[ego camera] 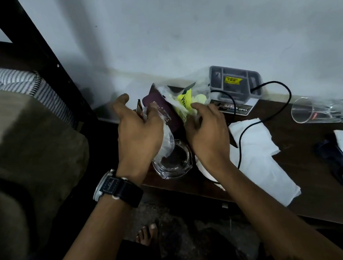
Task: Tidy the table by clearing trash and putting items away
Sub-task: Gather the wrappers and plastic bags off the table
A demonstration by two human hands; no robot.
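Your left hand (138, 131) and right hand (207, 129) both grip a crumpled clear plastic bag (164, 143), one on each side, holding it over a round glass ashtray (172, 164) on the dark wooden table (302, 178). A maroon packet (163, 109) and yellow wrappers (184, 102) sit inside the bag. White tissue paper (260, 157) lies just right of your hands.

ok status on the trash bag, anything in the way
Left grip and right grip both hold clear plastic bag. Maroon packet, yellow wrapper inside. Black cable crosses tissue beside it.
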